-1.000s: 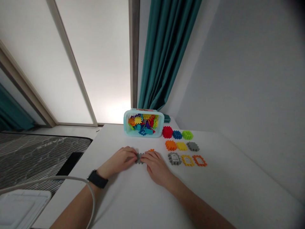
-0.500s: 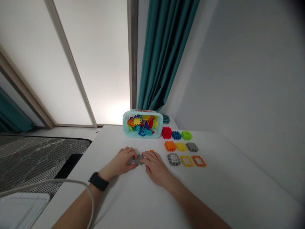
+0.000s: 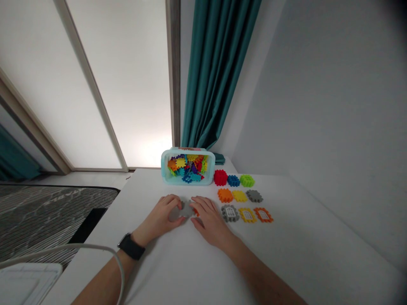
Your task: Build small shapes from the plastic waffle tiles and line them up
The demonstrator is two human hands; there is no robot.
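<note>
My left hand (image 3: 165, 215) curves its thumb and fingers around a pale grey notched building tile (image 3: 183, 205) on the white table. Its outline is hard to make out against the tabletop. Just to the right, my right hand (image 3: 208, 220) lies palm down, thumb and fingers around an orange notched tile (image 3: 196, 212). Most of that orange tile is hidden under the fingers. Both hands' fingertips are close together, with the two tiles between them. A dark watch (image 3: 131, 246) is on the left wrist.
A light blue bin (image 3: 164, 171) of mixed tiles stands at the back. Rows of tiles lie to its right: a red one (image 3: 220, 178), a green one (image 3: 247, 180), a yellow one (image 3: 239, 196), a grey frame (image 3: 229, 213). A pale cable (image 3: 95, 246) crosses the lower left.
The orange tile, earlier behind my right fingers, is now nearer to me and further left, inside the right hand's grasp. The left thumb and fingers have spread wider around the grey tile.
</note>
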